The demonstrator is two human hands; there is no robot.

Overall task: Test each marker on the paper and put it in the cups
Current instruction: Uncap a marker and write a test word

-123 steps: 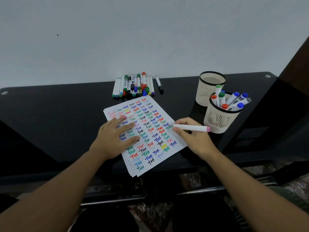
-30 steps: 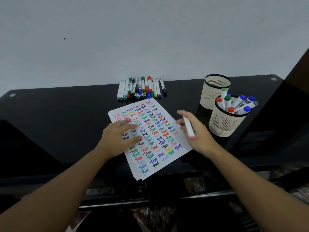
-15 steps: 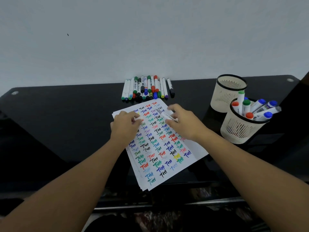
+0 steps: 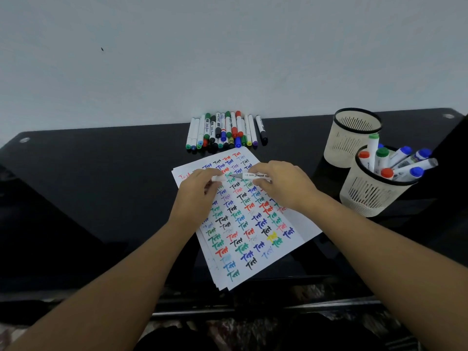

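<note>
Right hand (image 4: 281, 184) grips the uncapped marker (image 4: 249, 175) while left-hand fingers (image 4: 215, 173) pinch its cap (image 4: 218, 178), baring the tip to test on the paper (image 4: 298, 224).

Dim, even indoor lighting with a cool grey cast; no distinct source is visible. The glossy black table (image 4: 101, 186) shows faint reflections of the markers (image 4: 225, 130) near its far edge and of the cups (image 4: 354, 138) towards its right edge. Shadows are soft and weak. Wide-angle distortion bows the table's far edge and stretches the forearms. Fine detail is soft throughout, most at the lower corners.
</note>
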